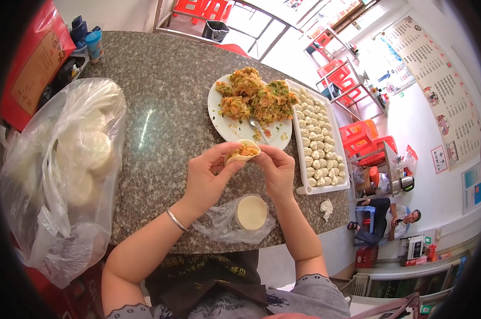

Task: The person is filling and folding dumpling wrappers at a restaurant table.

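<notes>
Between my two hands is a filled dumpling wrapper [244, 151], folded partway round an orange and green filling. My left hand [215, 169] pinches its left side between thumb and fingers. At the opposite edge, the fingertips of my right hand [276, 166] are closed on it. Just beyond lies a white plate [217, 119] heaped with chopped filling [259, 95], a spoon [259, 127] resting on its near side. Close to my forearms, a stack of round wrappers [252, 212] sits on a crumpled clear plastic bag [219, 220].
A white tray [302, 171] with rows of pleated dumplings [321, 141] stands right of the plate. On the left are a plastic bag of dough balls [83, 154], a red box [36, 66] and a blue cup [94, 46]. Crumpled tissue [326, 209] lies at the right edge. A person [389, 219] sits beyond.
</notes>
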The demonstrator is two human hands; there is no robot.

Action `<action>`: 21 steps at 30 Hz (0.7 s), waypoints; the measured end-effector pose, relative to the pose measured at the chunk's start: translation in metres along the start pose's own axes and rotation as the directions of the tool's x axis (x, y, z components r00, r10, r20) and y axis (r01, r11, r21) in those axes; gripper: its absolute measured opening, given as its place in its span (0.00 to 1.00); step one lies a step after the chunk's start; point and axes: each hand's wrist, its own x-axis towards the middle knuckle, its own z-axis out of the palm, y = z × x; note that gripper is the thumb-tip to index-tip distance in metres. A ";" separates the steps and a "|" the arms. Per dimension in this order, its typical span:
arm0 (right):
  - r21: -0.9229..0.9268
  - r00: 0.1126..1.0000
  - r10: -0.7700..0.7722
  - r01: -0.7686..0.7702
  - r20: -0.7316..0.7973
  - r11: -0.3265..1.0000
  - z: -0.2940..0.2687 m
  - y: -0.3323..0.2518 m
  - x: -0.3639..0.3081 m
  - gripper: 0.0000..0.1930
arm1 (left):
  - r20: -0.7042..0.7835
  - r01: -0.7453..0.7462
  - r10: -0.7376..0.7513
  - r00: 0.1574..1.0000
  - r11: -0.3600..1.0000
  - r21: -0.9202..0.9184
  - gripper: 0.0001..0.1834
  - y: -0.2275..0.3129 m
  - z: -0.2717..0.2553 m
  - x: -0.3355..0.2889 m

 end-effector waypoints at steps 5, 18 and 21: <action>-0.030 1.000 -0.018 0.018 -0.003 0.999 -0.006 0.000 -0.001 0.08 | 0.030 -0.142 0.139 0.990 0.978 0.153 0.09 -0.004 0.002 -0.001; -0.455 0.963 -0.261 0.261 0.064 0.851 0.001 -0.007 -0.005 0.04 | -0.036 -0.019 0.024 0.999 0.990 0.139 0.08 -0.004 0.001 -0.003; -0.460 0.972 -0.229 0.224 0.046 0.859 -0.006 -0.006 -0.006 0.04 | 0.013 -0.084 0.083 0.996 0.975 0.207 0.08 -0.006 0.001 -0.002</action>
